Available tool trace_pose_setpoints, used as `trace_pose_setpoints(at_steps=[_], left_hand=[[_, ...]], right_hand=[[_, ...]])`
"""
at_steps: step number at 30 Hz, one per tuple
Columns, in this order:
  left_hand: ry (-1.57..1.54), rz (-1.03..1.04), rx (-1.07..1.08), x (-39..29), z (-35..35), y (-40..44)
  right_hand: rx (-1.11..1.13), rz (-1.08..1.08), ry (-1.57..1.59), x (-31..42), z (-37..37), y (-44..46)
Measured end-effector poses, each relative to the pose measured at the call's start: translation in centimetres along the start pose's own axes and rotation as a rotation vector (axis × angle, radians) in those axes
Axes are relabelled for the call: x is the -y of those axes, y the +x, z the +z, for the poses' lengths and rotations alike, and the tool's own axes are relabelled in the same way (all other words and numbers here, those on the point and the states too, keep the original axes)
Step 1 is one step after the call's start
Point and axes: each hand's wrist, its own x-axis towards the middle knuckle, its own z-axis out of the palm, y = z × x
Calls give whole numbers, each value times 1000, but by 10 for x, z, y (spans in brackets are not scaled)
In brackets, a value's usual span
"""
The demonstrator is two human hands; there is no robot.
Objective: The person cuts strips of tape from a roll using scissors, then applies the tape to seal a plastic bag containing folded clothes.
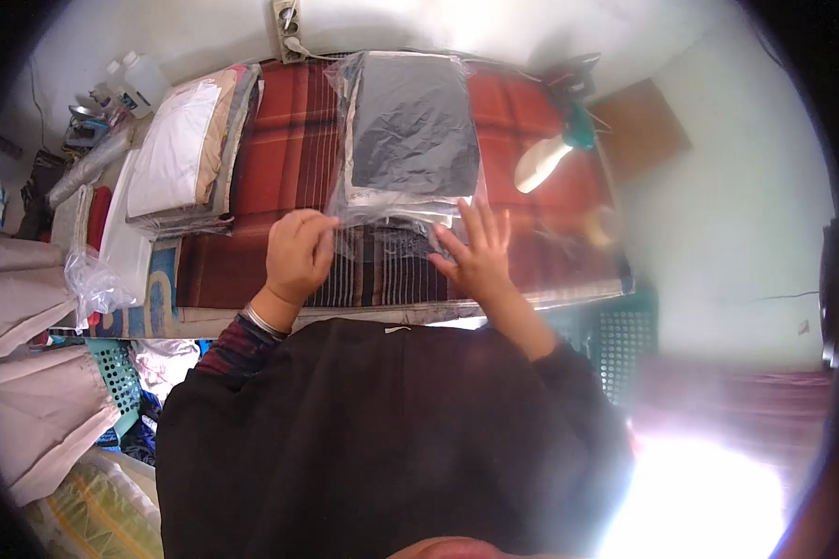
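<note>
Black garment (382,438): worn by the person, nearest the camera, on the near side of the bagged stack; its loose front could snag the table (205,324) edge if the person leaned in.
Bagged stack (415,121): folded cloths, dark grey on top, in a clear plastic bag (405,244), lying on the striped checked cloth (289,130).
Left hand (296,253): fingers curled, thumb and forefinger apparently pinching film at the stack's near left corner; a hard pull there could tear the thin plastic.
Right hand (482,256): open, fingers spread, tips at the stack's near right edge; whether they press cloth or only film, I cannot tell. Uneven pressure could skew the lower layers, whose edges look uneven.
Spray bottle (543,166): right of the stack; a wide sweep of the right arm might knock it and wet the cloth.
Second stack (172,154): left of the bagged stack; sliding that one leftward could bump it and disturb its folds.
</note>
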Motion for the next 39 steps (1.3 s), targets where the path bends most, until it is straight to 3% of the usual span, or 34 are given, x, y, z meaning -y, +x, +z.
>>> trace_pose_setpoints(at_steps=[1, 3, 4, 5, 9, 10, 12, 13, 15, 20, 22, 23, 25, 29, 34, 39], left_hand=[[95, 189, -31, -7, -2, 2], [-282, 393, 676, -16, 5, 2], [-234, 543, 585, -26, 18, -12], [-174, 471, 808, -29, 35, -24], [-142, 332, 910, -18, 78, -38], [-152, 331, 907, -13, 85, -36], [-8, 418, 419, -2, 101, -31], [-13, 408, 414, -1, 99, -22], [230, 608, 189, 2, 90, -7], [347, 391, 273, 10, 92, 6], [388, 311, 497, 8, 85, 11], [391, 319, 495, 8, 83, 16], [309, 391, 98, 6, 72, 33], [308, 403, 77, -16, 30, 62], [290, 427, 15, -75, -50, 120], [179, 327, -7, -106, -112, 167]], right_hand=[[-12, -7, 39, 3, 5, 8], [-55, -18, 64, -3, 12, 25], [-94, -26, 85, -4, 11, 36], [-210, -29, 158, -5, 5, 47], [-273, -75, 338, -15, -11, 64], [-210, -31, 450, -14, -14, 62], [-129, 14, 562, -11, -19, 54], [-53, -18, 509, -11, -21, 50], [31, -52, 459, -10, -24, 48], [-42, -25, 492, -5, -16, 38], [-59, -32, 470, -4, -13, 34], [-75, -43, 450, -2, -13, 34], [-70, -31, 481, 8, -23, 38], [-122, -6, 573, 24, -62, 67], [-152, 172, 531, 30, -148, 135], [-27, 215, 575, 24, -205, 186]])
